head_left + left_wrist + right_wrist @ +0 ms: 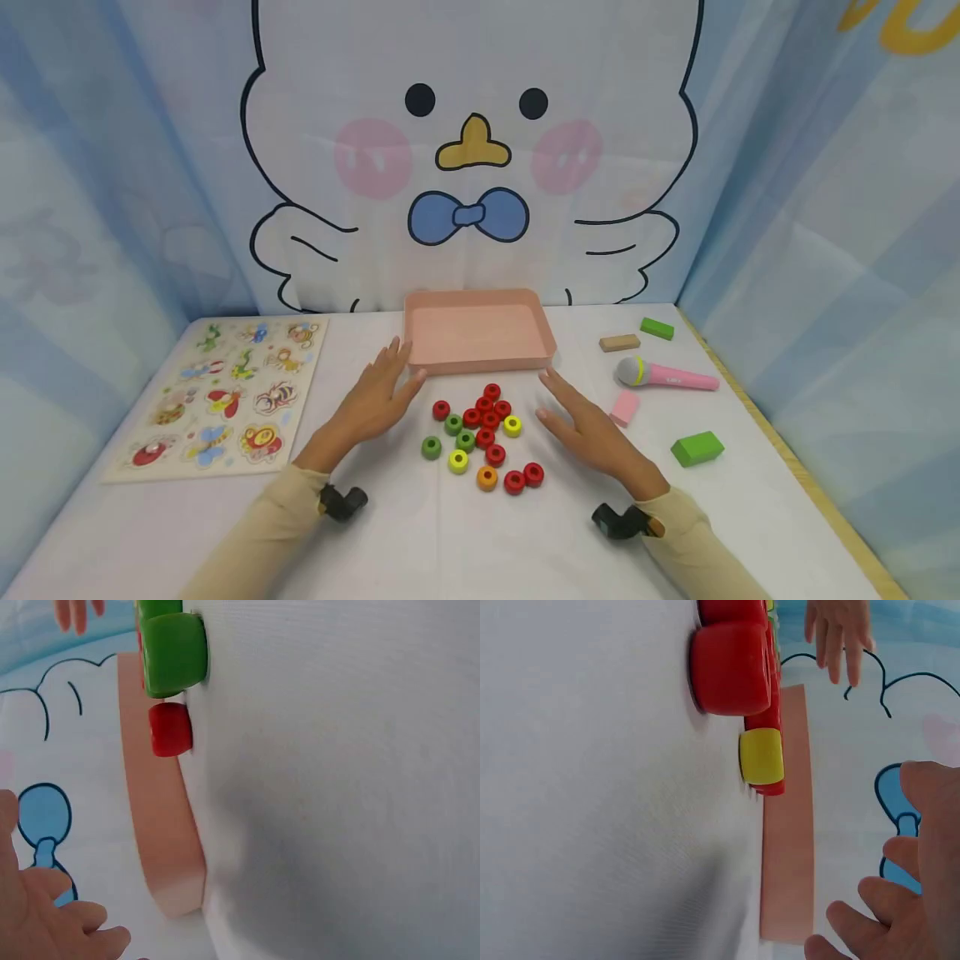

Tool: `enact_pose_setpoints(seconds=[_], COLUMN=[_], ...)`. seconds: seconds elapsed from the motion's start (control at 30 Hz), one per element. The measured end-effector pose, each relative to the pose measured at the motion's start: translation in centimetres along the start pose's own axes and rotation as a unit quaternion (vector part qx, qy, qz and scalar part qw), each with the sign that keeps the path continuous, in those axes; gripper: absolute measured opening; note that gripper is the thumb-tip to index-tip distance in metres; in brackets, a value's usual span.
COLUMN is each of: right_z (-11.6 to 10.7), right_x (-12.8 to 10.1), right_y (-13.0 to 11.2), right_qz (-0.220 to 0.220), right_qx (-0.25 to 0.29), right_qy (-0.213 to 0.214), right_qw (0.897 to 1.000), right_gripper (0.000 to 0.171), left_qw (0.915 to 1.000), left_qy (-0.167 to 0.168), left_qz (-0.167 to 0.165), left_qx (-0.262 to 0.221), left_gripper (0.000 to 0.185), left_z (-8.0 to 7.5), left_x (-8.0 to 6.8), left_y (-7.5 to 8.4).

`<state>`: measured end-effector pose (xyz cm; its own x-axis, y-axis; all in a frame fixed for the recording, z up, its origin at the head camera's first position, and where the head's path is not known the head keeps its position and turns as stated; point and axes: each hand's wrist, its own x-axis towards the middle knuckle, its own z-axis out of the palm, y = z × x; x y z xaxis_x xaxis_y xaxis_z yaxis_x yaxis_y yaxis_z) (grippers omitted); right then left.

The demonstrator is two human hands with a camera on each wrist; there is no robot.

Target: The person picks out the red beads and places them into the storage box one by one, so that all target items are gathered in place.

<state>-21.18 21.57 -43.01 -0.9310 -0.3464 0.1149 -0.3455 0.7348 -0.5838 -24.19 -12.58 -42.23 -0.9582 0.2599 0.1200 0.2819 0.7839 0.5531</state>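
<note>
On the desk (420,533) just in front of me, I am holding both hands flat and spread, gripping nothing. My left hand (372,404) is hovering to the left of a cluster of small beads (483,433), red, green, yellow and one orange, and my right hand (592,433) is hovering to their right, so the beads are lying between my palms. The fingertips of each hand are reaching toward the near corners of the pink tray (480,360), which is sitting just behind the beads. Farther left an animal puzzle board (225,392) is lying flat. To the right a pink toy microphone (663,375) and some blocks are lying.
</note>
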Motion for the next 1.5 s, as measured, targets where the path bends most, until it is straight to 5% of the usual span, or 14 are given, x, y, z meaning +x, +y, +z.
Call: enact_pose_setpoints(seconds=[0.17,0.33,0.53,0.63,0.77,0.8,1.0,1.13,1.33,1.5], right_z=[0.7,1.0,1.7,2.4,3.1,3.2,3.6,3.4,3.1,2.9], right_x=[-1.2,-2.4,-4.0,-4.4,-4.7,-4.8,-4.5,-4.6,-4.6,-4.4], right_y=[0.6,1.1,1.6,1.7,1.9,2.0,2.4,2.1,1.9,1.7], right_qz=[0.001,-0.017,-0.035,-0.041,-0.071,-0.082,-0.127,-0.106,-0.045,-0.024], right_qx=[0.077,0.186,0.280,0.268,0.214,0.202,0.168,0.186,0.274,0.271], right_qy=[-0.005,-0.031,-0.082,-0.103,-0.086,-0.079,-0.040,-0.033,-0.047,-0.041], right_qw=[0.997,0.982,0.956,0.957,0.971,0.973,0.977,0.976,0.960,0.962], right_gripper=[0.066,0.066,0.056,0.049,0.039,0.036,0.029,0.030,0.034,0.034], left_qw=[0.9929,0.9716,0.9268,0.8971,0.8589,0.8555,0.8657,0.8589,0.8505,0.8418], left_qy=[0.010,0.030,0.067,0.101,0.133,0.139,0.155,0.159,0.159,0.165], left_qz=[-0.056,-0.096,-0.101,-0.134,-0.177,-0.181,-0.175,-0.168,-0.177,-0.168], left_qx=[-0.104,-0.214,-0.355,-0.408,-0.462,-0.465,-0.443,-0.457,-0.469,-0.486], left_gripper=[0.070,0.067,0.063,0.059,0.054,0.053,0.053,0.050,0.046,0.047], left_z=[1.1,2.1,3.6,4.5,5.0,5.0,4.9,4.7,4.7,4.8], left_x=[1.1,2.8,4.5,4.5,4.0,3.9,4.6,4.8,4.8,4.7], left_y=[-0.7,-1.6,-3.2,-3.9,-4.2,-4.1,-3.8,-3.4,-3.3,-3.6])
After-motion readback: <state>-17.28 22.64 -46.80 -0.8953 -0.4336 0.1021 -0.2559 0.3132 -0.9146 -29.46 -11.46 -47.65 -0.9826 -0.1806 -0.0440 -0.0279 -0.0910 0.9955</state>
